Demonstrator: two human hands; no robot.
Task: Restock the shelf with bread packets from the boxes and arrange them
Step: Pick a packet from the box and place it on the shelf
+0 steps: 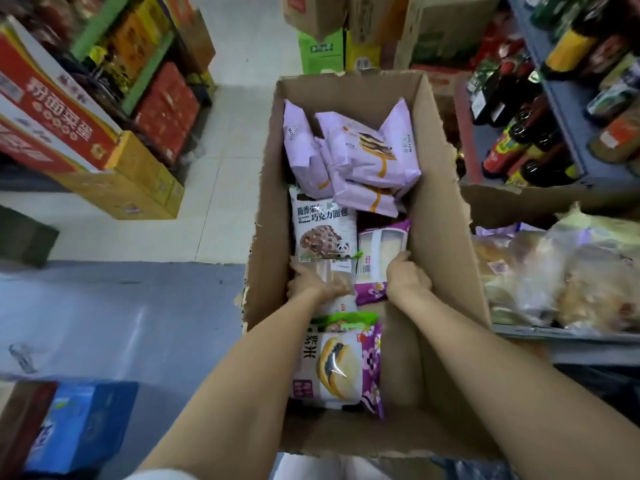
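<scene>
One open cardboard box (440,216) holds the bread packets. About five lilac packets (367,157) lie heaped at its far end; the exact count is hard to tell where they overlap. One white chocolate-bread packet (323,228) lies mid-box, beside one purple flowered packet (381,244). One white packet with a filled bun (329,365) lies nearest. Two hands reach in: left hand (317,282), right hand (407,277).

I see a matt brown cardboard box (440,216), edges torn rough. Inside at 12 o'clock, lilac cake packets (367,157) in smooth plastic film with soft sheen. Chocolate bread packet (325,230) is glossy plastic, as is the purple rice bun packet (329,365). Floor tiles (228,161) at 10 o'clock look glazed. Bottles (519,147) at 2 o'clock are shiny.
</scene>
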